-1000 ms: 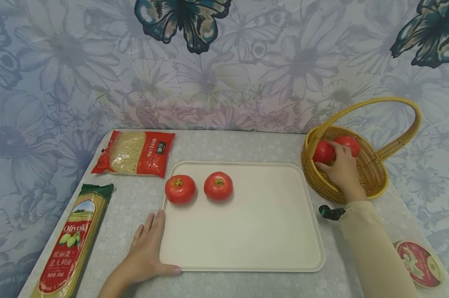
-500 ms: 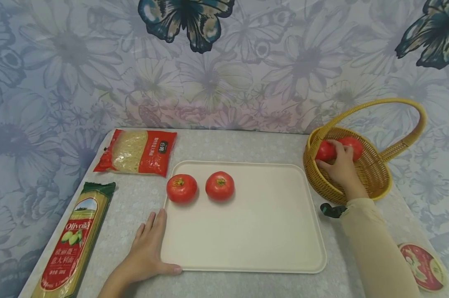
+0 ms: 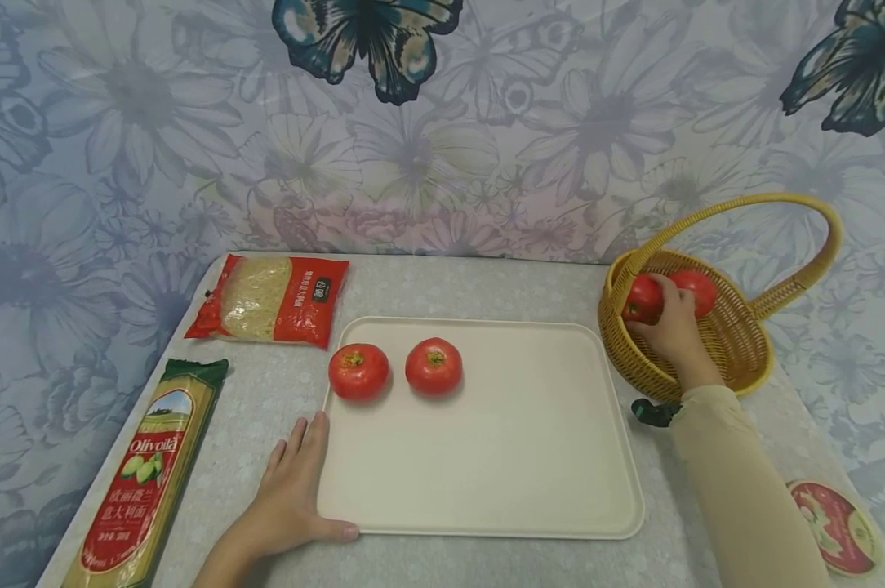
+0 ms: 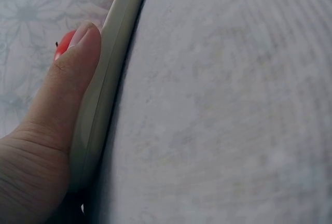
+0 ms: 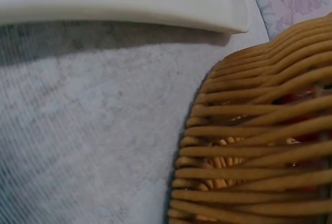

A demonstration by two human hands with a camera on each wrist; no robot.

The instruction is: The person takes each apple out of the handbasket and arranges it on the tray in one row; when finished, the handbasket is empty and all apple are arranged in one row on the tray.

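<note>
My right hand [image 3: 675, 331] reaches into the yellow wicker basket [image 3: 757, 359] and grips the left one of two tomatoes there, a red tomato [image 3: 641, 300]. The other tomato [image 3: 695, 291] lies just right of my fingers. My left hand [image 3: 284, 494] rests at the near left corner of the cream tray [image 3: 486, 457], fingers stretched along its left side. In the left wrist view, the thumb [image 4: 70, 73] lies against the tray's side wall. On the tray sit two more tomatoes, one at its left rim [image 3: 358, 372] and one beside it [image 3: 433, 367].
A red bag of pasta [image 3: 269, 300] lies at the back left, and a long spaghetti packet [image 3: 144, 478] along the left edge. A round red-labelled container [image 3: 833, 527] stands at the right, partly behind my sleeve [image 3: 744, 490]. The basket's tall handle [image 3: 788, 198] arches up and right.
The view has shifted slightly. In the basket, my right hand has closed on the left tomato, which has turned a little. My left hand has stayed at the tray's corner.
</note>
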